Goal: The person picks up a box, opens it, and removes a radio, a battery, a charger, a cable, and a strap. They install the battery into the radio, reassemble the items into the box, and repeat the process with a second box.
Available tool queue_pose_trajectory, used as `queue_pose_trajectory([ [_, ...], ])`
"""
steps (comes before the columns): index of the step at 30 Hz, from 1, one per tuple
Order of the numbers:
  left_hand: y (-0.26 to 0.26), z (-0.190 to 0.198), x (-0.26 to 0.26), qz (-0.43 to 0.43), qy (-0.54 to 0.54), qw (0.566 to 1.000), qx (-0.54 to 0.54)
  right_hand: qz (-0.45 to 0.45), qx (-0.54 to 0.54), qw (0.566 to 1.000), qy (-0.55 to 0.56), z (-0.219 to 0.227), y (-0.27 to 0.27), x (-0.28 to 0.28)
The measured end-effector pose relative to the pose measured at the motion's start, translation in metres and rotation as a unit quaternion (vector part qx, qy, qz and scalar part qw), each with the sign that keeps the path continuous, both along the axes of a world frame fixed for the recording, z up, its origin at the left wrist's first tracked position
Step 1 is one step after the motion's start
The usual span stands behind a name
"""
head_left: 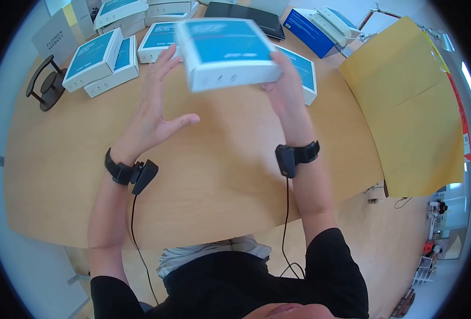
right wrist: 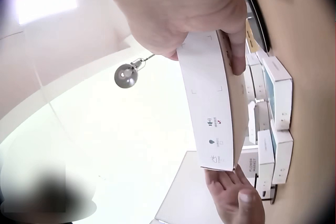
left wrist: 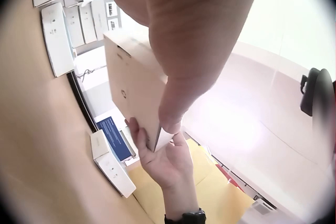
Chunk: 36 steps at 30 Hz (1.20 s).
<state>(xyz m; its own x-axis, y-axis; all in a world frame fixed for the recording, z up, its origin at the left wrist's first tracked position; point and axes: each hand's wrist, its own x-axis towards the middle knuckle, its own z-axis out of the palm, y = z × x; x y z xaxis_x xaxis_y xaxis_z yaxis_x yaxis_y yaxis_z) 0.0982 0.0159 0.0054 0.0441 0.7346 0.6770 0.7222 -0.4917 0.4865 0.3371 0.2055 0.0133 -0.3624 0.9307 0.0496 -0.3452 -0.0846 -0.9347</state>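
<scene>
A white box with a blue top [head_left: 227, 45] is held up above the table, slightly tilted and blurred. The right hand [head_left: 288, 90] grips it at its right end; in the right wrist view, its fingers lie over the near end of the box [right wrist: 210, 98]. Beside the box's left end is the left hand [head_left: 153, 114], palm toward the box, thumb spread wide and fingers straight. From the left wrist, that hand's thumb [left wrist: 184, 92] looms large and overlaps the box, while the right hand [left wrist: 170, 163] supports the far end.
Similar boxes lie in stacks at the back left [head_left: 94, 58], with another box [head_left: 302, 74] behind the right hand. A black laptop [head_left: 246, 18] and a dark blue box [head_left: 310, 32] stand at the back. Yellow sheeting [head_left: 406, 111] borders the right edge; a dark brown stand [head_left: 49, 87] is far left.
</scene>
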Motion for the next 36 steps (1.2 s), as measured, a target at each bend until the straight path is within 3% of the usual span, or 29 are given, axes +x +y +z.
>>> queue_pose_trajectory([
  [4, 0.004, -0.022, -0.017, 0.031, -0.013, 0.996, -0.085, -0.073, 0.038, 0.989, 0.125, 0.004, 0.047, 0.041],
  [7, 0.007, -0.04, -0.028, 0.064, 0.001, 0.99, -0.126, -0.158, 0.047, 0.98, 0.114, -0.002, 0.075, 0.074],
  [13, 0.011, -0.071, -0.045, 0.1, 0.013, 0.974, -0.201, -0.258, 0.047, 0.965, 0.02, -0.03, 0.113, 0.114],
  [19, 0.012, -0.083, -0.052, 0.113, 0.011, 0.967, -0.227, -0.298, 0.048, 0.949, -0.091, -0.038, 0.106, 0.115],
  [25, 0.012, -0.085, -0.053, 0.106, -0.024, 0.961, -0.255, -0.267, 0.107, 0.953, -0.092, -0.063, 0.126, 0.128],
  [31, 0.013, -0.089, -0.053, 0.103, -0.035, 0.96, -0.257, -0.34, 0.201, 0.901, -0.179, -0.075, 0.137, 0.128],
  [32, 0.013, -0.089, -0.053, 0.105, -0.03, 0.96, -0.258, -0.367, 0.317, 0.824, -0.293, -0.066, 0.128, 0.124],
  [34, 0.013, -0.088, -0.052, 0.107, -0.025, 0.959, -0.261, -0.381, 0.514, 0.592, -0.489, -0.046, 0.108, 0.112],
  [36, 0.012, -0.086, -0.051, 0.11, -0.022, 0.959, -0.262, -0.275, 0.572, 0.581, -0.509, -0.029, 0.091, 0.095],
])
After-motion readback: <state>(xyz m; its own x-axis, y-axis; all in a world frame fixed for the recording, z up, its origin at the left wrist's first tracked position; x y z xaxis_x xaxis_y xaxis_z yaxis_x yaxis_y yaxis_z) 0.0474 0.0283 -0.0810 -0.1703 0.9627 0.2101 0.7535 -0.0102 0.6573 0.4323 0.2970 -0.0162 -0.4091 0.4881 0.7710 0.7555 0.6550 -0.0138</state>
